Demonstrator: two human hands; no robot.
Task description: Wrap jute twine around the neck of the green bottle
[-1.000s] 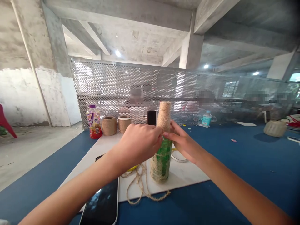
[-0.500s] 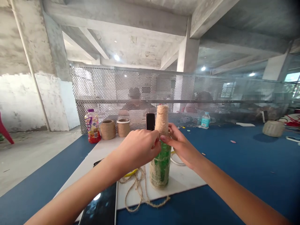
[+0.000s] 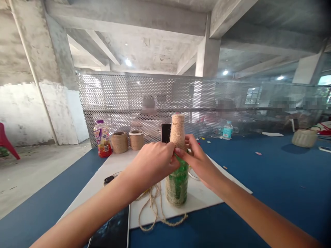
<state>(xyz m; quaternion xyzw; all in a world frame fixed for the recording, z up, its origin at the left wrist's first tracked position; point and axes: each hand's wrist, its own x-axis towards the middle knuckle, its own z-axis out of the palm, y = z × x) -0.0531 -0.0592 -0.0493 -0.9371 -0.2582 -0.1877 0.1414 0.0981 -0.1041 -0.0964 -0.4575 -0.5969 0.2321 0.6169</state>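
Left hand (image 3: 151, 165) closing on twine-wrapped neck of green bottle (image 3: 177, 186), fingertips pinching near wrap's lower edge; right hand (image 3: 199, 160) gripping neck from opposite side. Bottle standing upright on white board (image 3: 204, 196), loose twine (image 3: 152, 206) trailing beside base.

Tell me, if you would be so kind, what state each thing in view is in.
Green bottle, upright on the board, jute-wrapped at neck and base, green showing between
Left hand, pinching the bottle where the upper wrapping ends
Right hand, pinching the bottle at that same place
Loose jute twine, slack, looped on the board
White board, lying flat on the blue table
Phone, lying flat, screen dark
Juice bottle, upright, capped
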